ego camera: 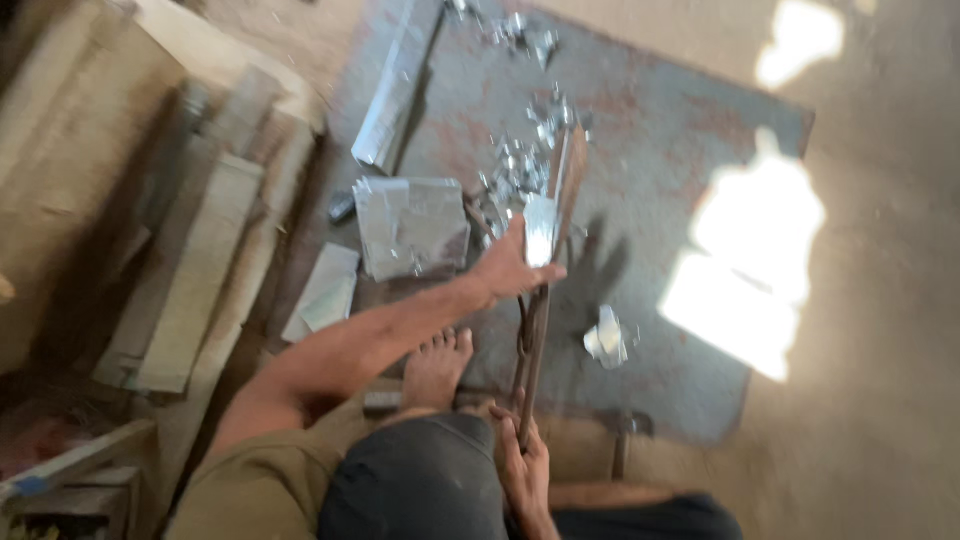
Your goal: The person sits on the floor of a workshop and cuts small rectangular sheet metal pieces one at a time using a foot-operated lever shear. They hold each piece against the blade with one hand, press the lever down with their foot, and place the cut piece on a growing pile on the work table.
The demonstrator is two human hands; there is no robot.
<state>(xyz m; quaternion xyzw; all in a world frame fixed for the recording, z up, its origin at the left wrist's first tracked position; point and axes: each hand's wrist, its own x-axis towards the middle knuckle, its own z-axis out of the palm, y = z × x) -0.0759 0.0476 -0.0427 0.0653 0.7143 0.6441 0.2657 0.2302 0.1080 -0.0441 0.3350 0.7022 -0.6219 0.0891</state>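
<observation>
Head view:
Left hand [510, 268]: grasping a small shiny metal sheet piece [540, 230], pressing it against the shears' blade.
Right hand [525, 465]: clenching round the handle end of long metal shears [545, 300].
Shears: standing tilted on the grey mat [680, 150], near its middle.
Surroundings: metal offcuts [520, 165] lying towards the mat's far edge; bare foot [437, 368] resting on its near edge.

We see wooden planks [190, 270] stacked beside a grey mat [660, 170], with metal scraps [520, 165] scattered on it.
</observation>
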